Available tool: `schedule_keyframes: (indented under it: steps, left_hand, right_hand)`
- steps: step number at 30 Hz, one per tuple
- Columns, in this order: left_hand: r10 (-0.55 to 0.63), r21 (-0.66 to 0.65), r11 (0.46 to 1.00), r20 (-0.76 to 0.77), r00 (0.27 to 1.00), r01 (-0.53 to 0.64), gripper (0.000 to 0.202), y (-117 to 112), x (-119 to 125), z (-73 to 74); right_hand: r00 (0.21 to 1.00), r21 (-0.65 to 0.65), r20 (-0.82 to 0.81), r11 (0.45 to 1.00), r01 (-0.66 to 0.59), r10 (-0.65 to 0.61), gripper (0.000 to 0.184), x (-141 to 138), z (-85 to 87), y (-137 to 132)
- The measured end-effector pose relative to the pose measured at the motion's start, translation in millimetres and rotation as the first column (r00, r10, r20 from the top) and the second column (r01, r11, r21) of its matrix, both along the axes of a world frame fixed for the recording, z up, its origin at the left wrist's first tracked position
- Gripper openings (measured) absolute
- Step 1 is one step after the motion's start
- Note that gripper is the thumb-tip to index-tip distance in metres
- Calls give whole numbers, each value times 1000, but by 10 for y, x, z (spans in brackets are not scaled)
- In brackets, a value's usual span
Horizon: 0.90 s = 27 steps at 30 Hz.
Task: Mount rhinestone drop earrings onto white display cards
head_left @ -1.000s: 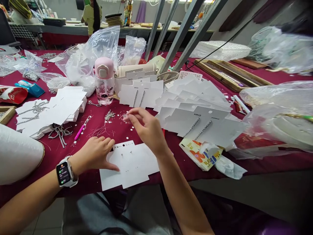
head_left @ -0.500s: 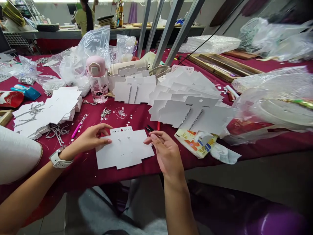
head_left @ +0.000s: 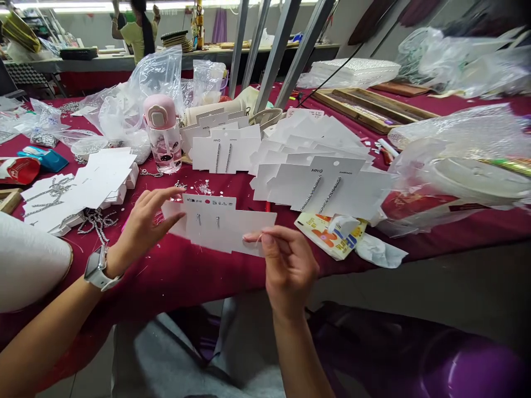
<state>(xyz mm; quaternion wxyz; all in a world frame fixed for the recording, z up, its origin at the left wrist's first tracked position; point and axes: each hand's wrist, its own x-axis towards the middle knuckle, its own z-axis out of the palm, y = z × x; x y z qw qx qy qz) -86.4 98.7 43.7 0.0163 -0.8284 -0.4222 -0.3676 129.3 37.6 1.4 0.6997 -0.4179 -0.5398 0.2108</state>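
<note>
A white earring card (head_left: 224,232) is raised and tilted above the red cloth, its printed flap at the top. Two small silver pieces stick out from its face; two chain earrings cannot be made out on this side. My left hand (head_left: 141,221) is at the card's left end, thumb in front and fingers along the top edge. My right hand (head_left: 288,260) is closed at the card's right end, thumb and index finger pinched together. A thin strand seems to show by these fingertips. Beyond, finished-looking cards (head_left: 327,188) marked MNG carry silver chain earrings.
Left are a stack of white cards (head_left: 103,171), silver chains (head_left: 97,224) and a large white roll (head_left: 31,262). A pink-lidded bottle (head_left: 161,135) stands behind. A yellow printed packet (head_left: 332,237) lies right. Plastic bags, metal posts (head_left: 305,55) and a person (head_left: 139,33) are farther back.
The card has been lifted and tilted up from the cloth, its face turned more toward me. My left hand has risen a little with it. The right hand stays at the right end.
</note>
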Motion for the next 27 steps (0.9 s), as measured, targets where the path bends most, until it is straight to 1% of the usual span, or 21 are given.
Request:
schedule_keyframes:
  steps: [1, 2, 3, 4, 5, 6, 8, 10, 12, 14, 17, 18, 19, 20, 21, 23, 25, 26, 27]
  left_hand:
    - [5, -31, 1000, 54, 999, -4, 39, -17, 20, -5]
    - [-1, -90, 996, 119, 993, 11, 44, -33, 39, -14]
    - [-25, -162, 985, 180, 983, 55, 50, -48, 57, -25]
    - [-66, -233, 965, 231, 971, 121, 53, -58, 70, -36]
    - [-119, -289, 937, 270, 956, 198, 54, -62, 76, -46]
    - [-174, -317, 909, 299, 938, 270, 50, -57, 75, -54]
    - [-263, -313, 877, 322, 909, 365, 37, -24, 51, -62]
    - [-329, -286, 861, 318, 889, 421, 28, 34, 3, -61]
    - [-396, -280, 836, 289, 872, 473, 29, 96, -48, -58]
    - [-445, -283, 812, 267, 855, 511, 33, 144, -87, -57]
    - [-459, -278, 807, 262, 849, 521, 33, 167, -110, -60]
    - [-456, -275, 809, 263, 850, 519, 32, 163, -110, -61]
    - [-450, -278, 812, 263, 853, 514, 31, 156, -108, -61]
    - [-443, -283, 813, 266, 856, 509, 30, 146, -106, -60]
    - [-435, -289, 814, 272, 858, 504, 29, 137, -104, -59]
    - [-414, -308, 811, 296, 861, 496, 26, 121, -101, -60]
    - [-384, -334, 807, 332, 862, 488, 23, 114, -100, -66]
    - [-367, -344, 804, 353, 861, 484, 21, 113, -99, -70]
    - [-345, -357, 803, 375, 860, 477, 20, 113, -96, -75]
  right_hand:
    - [996, 79, 71, 996, 46, -52, 15, -45, -12, -54]
    - [984, 169, 151, 983, 71, -97, 20, -90, -28, -108]
    - [963, 255, 239, 965, 62, -125, 25, -135, -44, -160]
    - [936, 317, 325, 948, 25, -133, 27, -182, -60, -209]
    - [907, 353, 404, 935, -33, -121, 28, -229, -73, -254]
    - [879, 365, 468, 926, -96, -94, 28, -276, -85, -296]
    - [846, 357, 532, 912, -200, -23, 26, -365, -104, -368]
    - [836, 328, 545, 903, -279, 61, 25, -431, -120, -433]
    - [829, 286, 537, 891, -352, 156, 24, -453, -132, -498]
    - [826, 248, 499, 871, -425, 261, 22, -415, -135, -559]
    - [832, 183, 351, 840, -511, 430, 17, -251, -103, -570]
    - [843, 152, 297, 849, -506, 450, 15, -178, -82, -531]
    - [861, 109, 265, 874, -474, 434, 15, -104, -56, -465]
    - [886, 69, 269, 910, -408, 377, 15, -33, -28, -373]
    - [896, 21, 319, 943, -332, 308, 15, 30, 0, -259]
    - [855, 14, 482, 974, -225, 190, 8, 121, 48, 8]
    - [820, 33, 562, 987, -158, 112, 3, 164, 79, 271]
    - [803, 27, 584, 985, -171, 123, 3, 171, 87, 384]
    - [786, 21, 598, 977, -212, 157, 3, 173, 90, 479]
